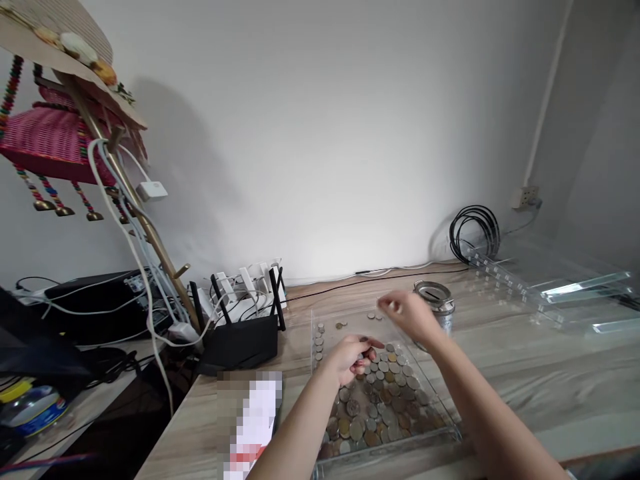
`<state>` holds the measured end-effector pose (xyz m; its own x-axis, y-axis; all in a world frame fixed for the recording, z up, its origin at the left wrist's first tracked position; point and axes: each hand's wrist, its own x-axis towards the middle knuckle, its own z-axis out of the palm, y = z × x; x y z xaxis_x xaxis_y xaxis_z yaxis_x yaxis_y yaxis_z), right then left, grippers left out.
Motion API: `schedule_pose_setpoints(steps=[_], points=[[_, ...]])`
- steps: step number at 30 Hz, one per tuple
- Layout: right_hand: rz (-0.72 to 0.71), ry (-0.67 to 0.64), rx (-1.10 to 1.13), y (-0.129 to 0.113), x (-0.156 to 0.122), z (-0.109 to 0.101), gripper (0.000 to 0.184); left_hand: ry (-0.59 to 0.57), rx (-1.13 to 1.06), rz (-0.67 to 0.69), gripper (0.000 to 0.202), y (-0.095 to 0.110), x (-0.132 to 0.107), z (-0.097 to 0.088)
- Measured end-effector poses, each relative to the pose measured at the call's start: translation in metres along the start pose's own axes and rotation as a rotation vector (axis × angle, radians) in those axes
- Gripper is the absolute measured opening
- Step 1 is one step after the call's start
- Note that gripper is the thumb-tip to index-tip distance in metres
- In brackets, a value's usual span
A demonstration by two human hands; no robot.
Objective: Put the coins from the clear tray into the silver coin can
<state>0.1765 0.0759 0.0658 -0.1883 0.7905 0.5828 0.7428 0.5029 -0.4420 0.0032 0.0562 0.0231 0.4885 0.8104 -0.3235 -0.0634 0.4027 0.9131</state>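
Observation:
A clear, shallow plastic tray (440,393) lies on the table, with many silver and brass-coloured coins (387,417) spread over its front part. Over the tray's middle, my left hand (345,360) is cupped, its fingers curled around what look like a few coins. My right hand (407,313) is raised above the tray's back right part with thumb and fingers pinched together; anything between them is too small to make out. Just behind my right hand stands a round metal tin (434,295) with a slot in its lid. Small stacks of coins (319,340) line the tray's left side.
A black router (243,343) with upright antennas sits left of the tray, near white plugs. A partly blurred phone-like item (260,413) lies at front left. Coiled black cable (474,233) leans on the wall, beside a clear plastic panel (575,287) at right.

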Motion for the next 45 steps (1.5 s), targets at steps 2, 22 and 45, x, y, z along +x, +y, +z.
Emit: schedule_pose_setpoints(steps=[2,22,45], points=[[-0.061,-0.325,0.106,-0.011,-0.002,0.018,0.02,0.011,0.026,0.003,0.016,-0.002,0.002,-0.001],[0.54,0.152,-0.393,0.053,0.004,-0.055,0.021,0.036,0.025,-0.007,0.023,0.001,-0.003,0.006],[0.211,0.202,-0.113,0.012,0.0,-0.021,0.023,0.216,-0.148,0.143,0.009,0.001,0.002,0.002]])
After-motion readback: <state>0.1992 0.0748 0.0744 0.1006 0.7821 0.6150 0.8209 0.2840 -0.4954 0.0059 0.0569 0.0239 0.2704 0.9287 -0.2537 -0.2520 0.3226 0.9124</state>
